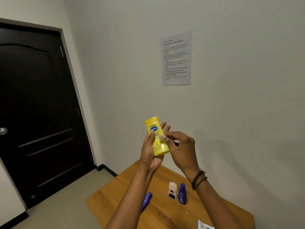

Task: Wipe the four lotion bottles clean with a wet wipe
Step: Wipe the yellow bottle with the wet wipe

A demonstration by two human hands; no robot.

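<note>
Now: left hand [151,152] fingers grip yellow bottle [157,137]; right hand [182,148] fingers pinch wipe [162,138] against it

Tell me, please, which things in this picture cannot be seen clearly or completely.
- Head view: the blue bottle lying on the table is partly hidden by the left forearm.
- The wet wipe pack is cut off by the bottom edge.
- The wipe in the right hand is blurred; its size is unclear.
- The back of the yellow bottle is covered by the left hand.
- The small print on the wall sheet is mostly too small to read.
</note>
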